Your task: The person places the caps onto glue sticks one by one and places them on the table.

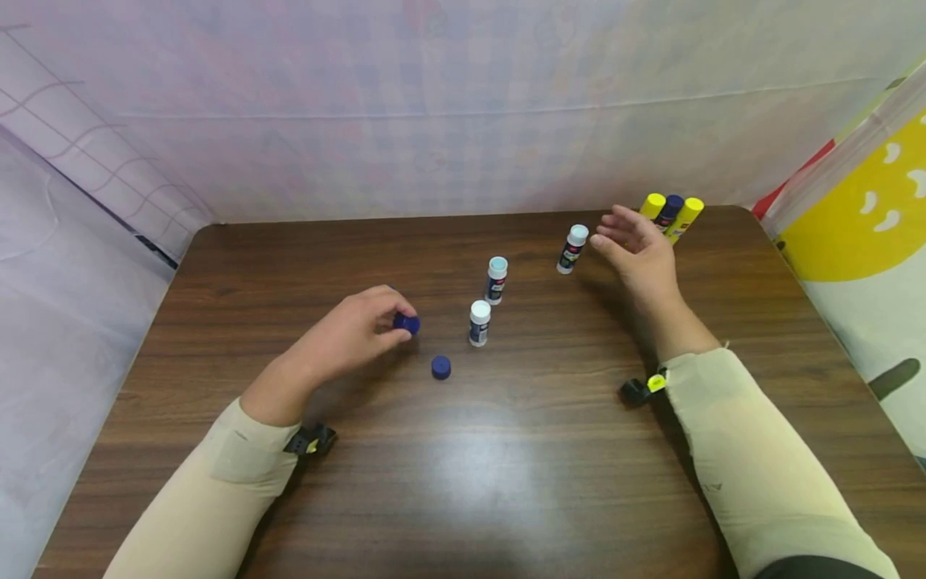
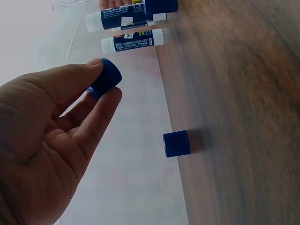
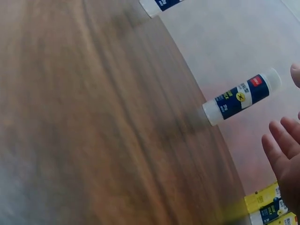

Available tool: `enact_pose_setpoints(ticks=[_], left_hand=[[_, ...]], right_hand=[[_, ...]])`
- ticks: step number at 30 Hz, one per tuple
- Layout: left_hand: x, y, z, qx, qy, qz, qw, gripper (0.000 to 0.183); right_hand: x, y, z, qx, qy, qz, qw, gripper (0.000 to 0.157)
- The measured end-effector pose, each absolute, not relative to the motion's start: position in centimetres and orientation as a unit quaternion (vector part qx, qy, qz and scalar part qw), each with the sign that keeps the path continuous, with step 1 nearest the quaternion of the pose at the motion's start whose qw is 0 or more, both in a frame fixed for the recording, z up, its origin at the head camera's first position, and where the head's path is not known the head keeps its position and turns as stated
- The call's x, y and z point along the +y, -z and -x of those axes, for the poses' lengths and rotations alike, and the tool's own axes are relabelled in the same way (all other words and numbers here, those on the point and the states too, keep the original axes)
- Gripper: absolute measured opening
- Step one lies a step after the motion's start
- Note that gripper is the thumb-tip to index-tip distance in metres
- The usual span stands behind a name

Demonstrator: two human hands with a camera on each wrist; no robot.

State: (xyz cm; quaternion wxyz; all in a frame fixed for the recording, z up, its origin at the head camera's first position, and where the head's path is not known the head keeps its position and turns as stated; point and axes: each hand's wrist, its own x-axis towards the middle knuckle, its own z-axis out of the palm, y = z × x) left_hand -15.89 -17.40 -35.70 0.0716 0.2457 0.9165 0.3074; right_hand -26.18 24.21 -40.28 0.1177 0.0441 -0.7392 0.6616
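My left hand [image 1: 354, 326] pinches a blue glue stick cap [image 2: 110, 75] between thumb and fingers, just above the table. A second blue cap [image 1: 441, 367] lies on the table to its right; another blue cap [image 2: 176, 143] stands beyond the hand, mostly hidden by it in the head view. Three uncapped glue sticks stand upright: a near one [image 1: 479, 323], one just behind it [image 1: 496, 281], and one farther right [image 1: 571, 249]. Beside this last stick my right hand [image 1: 640, 257] hovers with its fingers apart and loosely extended, touching nothing visible.
Behind the right hand, at the back right, two yellow glue sticks [image 1: 688, 217] and a blue one [image 1: 671, 207] stand close together, partly covered by the hand. The brown wooden table [image 1: 521, 482] meets a pale cloth [image 1: 434, 161] at its back edge.
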Motion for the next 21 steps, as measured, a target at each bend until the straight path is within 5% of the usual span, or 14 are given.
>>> enact_pose_setpoints(ticks=[21], left_hand=[[-17.4, 35.9, 16.0, 0.912, -0.316, -0.257, 0.041, 0.021]], right_hand=[[22.5, 41.1, 26.2, -0.804, -0.593, -0.029, 0.009, 0.062]])
